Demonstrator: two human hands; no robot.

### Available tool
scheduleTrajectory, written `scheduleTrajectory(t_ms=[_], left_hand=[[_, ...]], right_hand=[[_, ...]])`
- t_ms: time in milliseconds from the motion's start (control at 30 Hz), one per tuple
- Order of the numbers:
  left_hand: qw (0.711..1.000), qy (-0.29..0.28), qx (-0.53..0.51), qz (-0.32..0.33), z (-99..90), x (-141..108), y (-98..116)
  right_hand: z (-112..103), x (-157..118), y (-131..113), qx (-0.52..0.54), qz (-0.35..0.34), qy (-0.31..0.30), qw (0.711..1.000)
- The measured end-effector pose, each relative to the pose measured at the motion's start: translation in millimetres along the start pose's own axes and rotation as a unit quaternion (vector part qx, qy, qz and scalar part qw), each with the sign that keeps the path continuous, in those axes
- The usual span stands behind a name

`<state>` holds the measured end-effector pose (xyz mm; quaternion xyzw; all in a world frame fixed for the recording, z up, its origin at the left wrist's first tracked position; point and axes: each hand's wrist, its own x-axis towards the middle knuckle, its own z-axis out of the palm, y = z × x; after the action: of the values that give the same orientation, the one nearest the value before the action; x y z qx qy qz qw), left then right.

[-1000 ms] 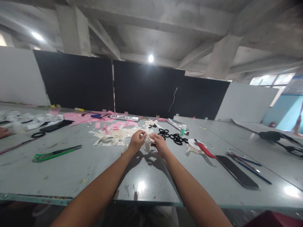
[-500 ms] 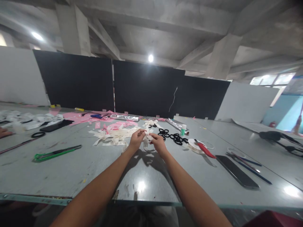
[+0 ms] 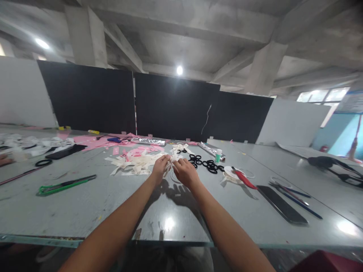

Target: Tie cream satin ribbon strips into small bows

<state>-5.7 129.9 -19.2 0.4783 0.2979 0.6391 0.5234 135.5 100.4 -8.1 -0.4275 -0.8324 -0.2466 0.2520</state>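
Over the middle of the table my left hand [image 3: 161,167] is closed, its thumb and fingers pinching a crumpled white strip [image 3: 168,168]. My right hand [image 3: 185,172] faces it closely, its curled fingers on the same white material, which they partly hide. Just below the fingertips a pale ring [image 3: 174,178] shows, partly covered by the right hand. Whether the strip is joined to this ring I cannot tell. A heap of cream strips [image 3: 136,163] lies beside my left hand. Several black rings [image 3: 210,166] lie to the right of my right hand.
At left lie a green-handled cutter [image 3: 66,185], a black phone-like slab [image 3: 66,151] and another person's hand [image 3: 5,160]. On the right are a tape roll [image 3: 233,176], a red-handled tool [image 3: 244,178], a phone [image 3: 282,204], pens [image 3: 296,199] and a glue stick [image 3: 218,155].
My right hand has turned over, its back now facing up with the fingers curled. My left hand has shifted slightly left. The camera view has moved a little.
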Motion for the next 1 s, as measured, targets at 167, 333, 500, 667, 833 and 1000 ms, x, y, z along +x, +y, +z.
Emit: scheduleTrajectory(t_ms=[167,333,500,667,833,1000], left_hand=[[1.0,-0.003,0.004,-0.029,-0.5,-2.2,0.2],[0.999,0.013,0.016,-0.039,0.6,-3.1,2.0],[0.999,-0.002,0.02,-0.036,1.3,-4.9,4.6],[0.996,-0.056,0.007,-0.062,2.9,-5.1,2.2],[0.997,-0.002,0.067,-0.038,-0.9,1.0,-2.1],[0.993,0.05,0.104,-0.008,-5.9,3.4,-1.5]], right_hand=[[1.4,1.1,1.5,-0.051,-0.057,0.003,0.997],[4.2,2.1,0.3,-0.077,-0.072,0.032,0.994],[4.5,3.0,-3.3,-0.089,-0.043,0.053,0.994],[1.3,2.3,-1.3,-0.079,-0.002,0.056,0.995],[3.0,2.7,-0.1,-0.074,-0.011,0.032,0.997],[9.9,2.5,2.5,-0.043,-0.031,0.038,0.998]])
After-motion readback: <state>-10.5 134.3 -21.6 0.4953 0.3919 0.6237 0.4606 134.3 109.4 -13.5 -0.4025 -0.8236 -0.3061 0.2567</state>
